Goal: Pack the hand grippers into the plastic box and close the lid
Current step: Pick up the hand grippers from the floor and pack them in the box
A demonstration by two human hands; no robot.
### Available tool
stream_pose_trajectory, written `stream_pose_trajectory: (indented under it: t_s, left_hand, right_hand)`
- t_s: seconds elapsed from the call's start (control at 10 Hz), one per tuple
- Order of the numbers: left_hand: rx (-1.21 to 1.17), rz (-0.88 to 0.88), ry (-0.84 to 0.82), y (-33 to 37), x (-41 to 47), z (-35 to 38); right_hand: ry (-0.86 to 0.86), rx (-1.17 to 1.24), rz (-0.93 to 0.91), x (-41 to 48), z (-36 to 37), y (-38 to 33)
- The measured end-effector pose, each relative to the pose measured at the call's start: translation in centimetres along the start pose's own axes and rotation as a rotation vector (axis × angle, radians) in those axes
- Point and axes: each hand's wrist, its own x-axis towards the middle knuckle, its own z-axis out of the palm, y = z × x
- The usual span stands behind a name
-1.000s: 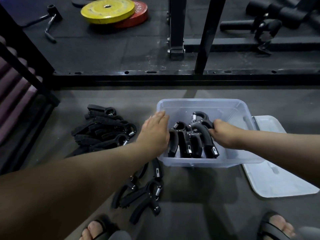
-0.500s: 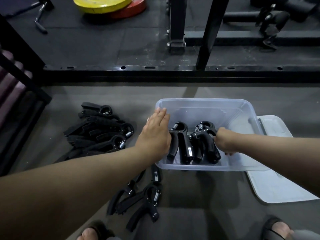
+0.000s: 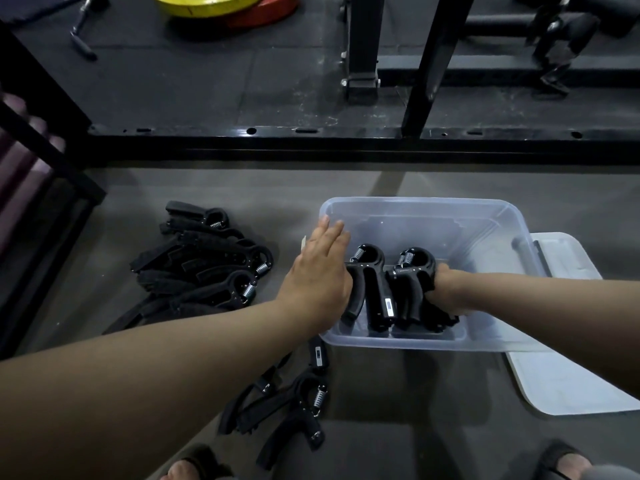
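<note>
Near: small heap of loose grippers (image 3: 294, 407) on floor, near-left of plastic box (image 3: 426, 216), still unpacked

I judge main risk is jamming: packed grippers (image 3: 388, 282) stand crowded at near end of box; springs and handles may interlock, tip, ride above rim, block lid (image 3: 568, 341) lying right of box

Left hand (image 3: 317, 278): fingers (image 3: 330, 233) extended, open, flat over left rim, holding nothing; contact with leftmost gripper unclear

Right hand (image 3: 446, 289): curled closed on rightmost packed gripper inside box

Far left: larger pile of grippers (image 3: 204, 265) waiting
</note>
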Motion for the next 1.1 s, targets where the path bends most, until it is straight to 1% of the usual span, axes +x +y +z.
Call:
stream_pose_trajectory:
  t_s: [0.1,0.2,0.3,0.4,0.5,0.6,0.7,0.9,1.0,1.1]
  left_hand:
    - [-0.002,-0.006,-0.003,0.0,0.0,0.1]
    - [-0.004,-0.01,-0.004,0.0,0.0,0.2]
    - [-0.002,-0.019,-0.011,0.1,0.0,0.1]
    - [-0.003,-0.027,-0.017,0.2,0.0,0.0]
    - [0.004,-0.027,-0.023,0.2,0.0,-0.1]
    - [0.003,-0.025,-0.021,0.3,-0.1,-0.1]
    - [0.014,-0.023,-0.023,0.3,-0.1,-0.1]
    - [0.012,-0.022,-0.026,0.2,-0.1,-0.1]
    - [0.009,-0.02,-0.023,0.2,-0.1,0.0]
    - [0.003,-0.029,-0.023,0.1,-0.1,0.0]
  right_hand:
    - [-0.119,0.114,0.163,1.9,0.8,0.3]
    - [-0.13,0.141,0.116,1.6,0.8,0.2]
    - [-0.093,0.136,0.044,1.1,0.7,0.3]
    - [-0.086,0.174,0.04,0.9,0.5,0.4]
    - [-0.039,0.195,-0.007,1.0,0.8,0.4]
    - [-0.058,0.209,0.031,1.2,0.9,0.4]
    - [-0.062,0.199,0.017,1.1,0.9,0.4]
    - [0.029,0.01,-0.107,1.0,1.0,1.0]
    - [0.112,0.013,-0.156,1.1,0.6,1.4]
    - [0.132,0.04,-0.143,1.1,0.3,1.3]
